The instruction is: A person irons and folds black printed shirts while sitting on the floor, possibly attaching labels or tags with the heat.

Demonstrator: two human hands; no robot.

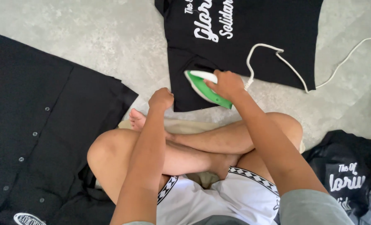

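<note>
Nearest the camera are the person's crossed bare legs (193, 146) in white shorts with a black-and-white checked trim (218, 196), seated on a beige cloth mat (185, 125) laid on the floor.

The right hand (227, 83) has its fingers wrapped fully round the white handle of a green and white electric iron (204, 85). The iron rests flat on the near left sleeve of a black short-sleeved T-shirt with white script lettering (268, 37), which lies spread out on the far side of the scene, just beyond the knees. A white power cord (277, 54) runs from the back of the iron, loops over the T-shirt and trails off to the far right.

The left hand (161, 99) is curled into a loose fist, knuckles down, touching the near left edge of that sleeve; whether it pinches the fabric cannot be told.

The surface is a mottled grey concrete floor (110, 37), bare between the garments. To the left lies a black button-front shirt with small pale buttons (35, 125), spread flat. At the near right sits a crumpled black printed garment (347, 171), partly bundled.
</note>
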